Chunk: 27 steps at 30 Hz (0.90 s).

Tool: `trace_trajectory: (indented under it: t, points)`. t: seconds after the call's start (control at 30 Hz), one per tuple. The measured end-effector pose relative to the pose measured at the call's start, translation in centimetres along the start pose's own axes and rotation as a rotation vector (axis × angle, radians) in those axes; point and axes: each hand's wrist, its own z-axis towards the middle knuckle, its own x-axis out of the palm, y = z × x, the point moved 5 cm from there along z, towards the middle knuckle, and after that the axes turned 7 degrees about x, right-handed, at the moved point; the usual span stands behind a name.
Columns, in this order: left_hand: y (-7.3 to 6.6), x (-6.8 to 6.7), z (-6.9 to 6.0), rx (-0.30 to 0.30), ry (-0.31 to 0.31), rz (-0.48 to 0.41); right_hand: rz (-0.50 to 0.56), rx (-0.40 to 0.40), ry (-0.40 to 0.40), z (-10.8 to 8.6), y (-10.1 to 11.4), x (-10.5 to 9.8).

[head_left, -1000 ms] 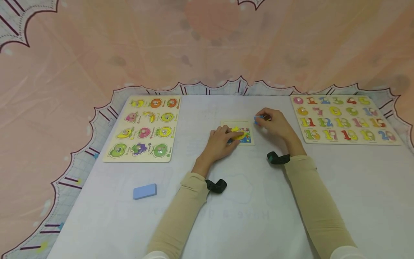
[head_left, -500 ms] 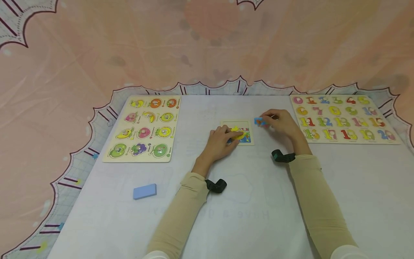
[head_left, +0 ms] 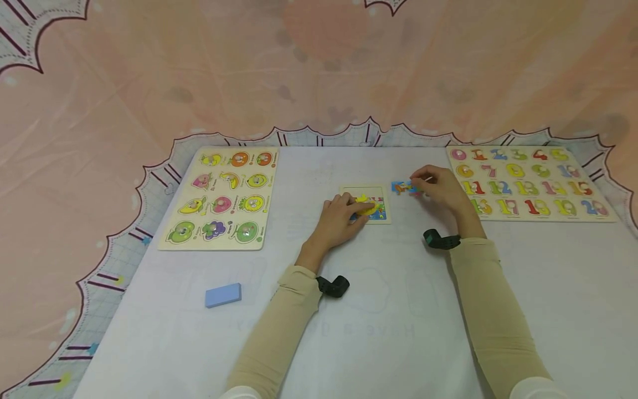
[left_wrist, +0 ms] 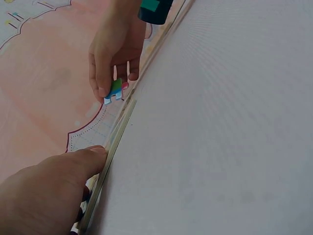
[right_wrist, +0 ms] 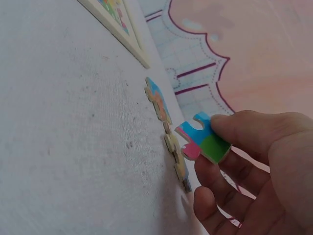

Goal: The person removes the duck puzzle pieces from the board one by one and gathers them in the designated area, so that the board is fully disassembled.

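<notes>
In the head view my left hand (head_left: 341, 220) rests on a small framed jigsaw puzzle (head_left: 381, 189), its fingers lying over the colourful, partly yellow picture. The left wrist view sees the frame (left_wrist: 113, 142) nearly edge-on, with a fingertip touching it. To the right, my right hand (head_left: 441, 191) pinches a jigsaw piece (right_wrist: 208, 142) between thumb and fingers; the piece is blue and green with a pink knob, held above the table. Beneath it, loose jigsaw pieces (head_left: 400, 187) lie flat, showing blue and orange. The right hand partly hides them in the head view.
A fruit puzzle board (head_left: 269, 221) lies at the left and a number puzzle board (head_left: 543, 217) at the right, close to the right forearm. A blue block (head_left: 223, 295) sits nearer on the left. A patterned cloth (head_left: 249, 77) covers the area behind the white table.
My right hand has moved a little to the right, uncovering more of the loose blue and orange jigsaw pieces. The left hand stays in place on the framed jigsaw puzzle.
</notes>
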Motion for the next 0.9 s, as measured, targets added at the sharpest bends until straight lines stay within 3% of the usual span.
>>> trace_trajectory:
  t: [0.3,0.9]
  points:
    - [0.0,0.1,0.0,0.011,-0.011,-0.011,0.025,0.014,-0.062,-0.4,-0.8,-0.9]
    - [0.0,0.0,-0.1,0.003,-0.006,-0.021,-0.018,0.078,-0.099,-0.6,-1.7,-1.6]
